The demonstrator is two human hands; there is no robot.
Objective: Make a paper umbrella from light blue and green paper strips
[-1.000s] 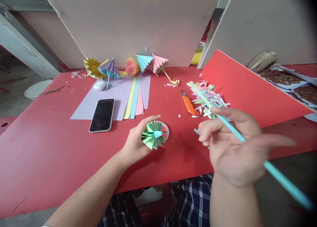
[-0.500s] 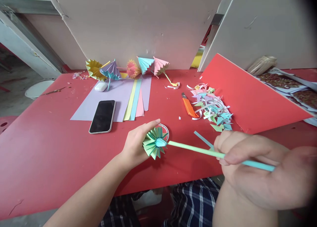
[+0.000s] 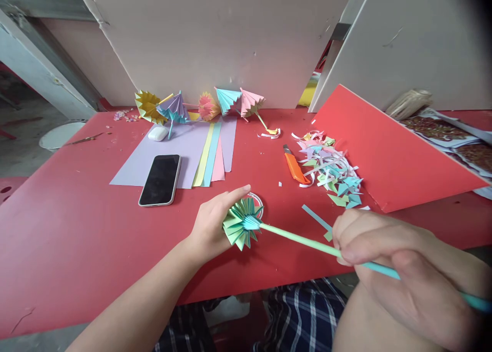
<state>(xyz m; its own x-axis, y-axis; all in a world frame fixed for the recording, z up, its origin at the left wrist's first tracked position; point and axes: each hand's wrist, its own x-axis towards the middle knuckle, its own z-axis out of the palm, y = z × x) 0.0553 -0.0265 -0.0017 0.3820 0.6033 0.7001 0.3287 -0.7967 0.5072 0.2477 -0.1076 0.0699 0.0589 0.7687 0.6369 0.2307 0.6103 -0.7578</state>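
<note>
My left hand [image 3: 213, 221] is wrapped round a pleated green and blue paper umbrella top [image 3: 240, 224], whose light blue centre faces right. A thin rolled paper stick [image 3: 300, 237], green at its left part and blue further right, runs from that centre to my right hand [image 3: 395, 260]. My right hand pinches the stick, and its left tip touches the blue centre. Behind the umbrella top lies a white ring [image 3: 260, 203], partly hidden. A blue paper strip [image 3: 315, 218] lies on the red table [image 3: 115, 260] beside my right fingers.
A phone [image 3: 160, 180] lies on purple paper [image 3: 126, 162] with coloured strips. Small paper umbrellas [image 3: 227, 100] stand along the back. An orange cutter [image 3: 295, 168] sits beside paper scraps [image 3: 338, 172], with a red board [image 3: 392, 152] leaning at the right.
The stick's tip has moved onto the umbrella top's blue centre; a gap showed there before. My right hand has shifted slightly and turned. My left hand has barely moved.
</note>
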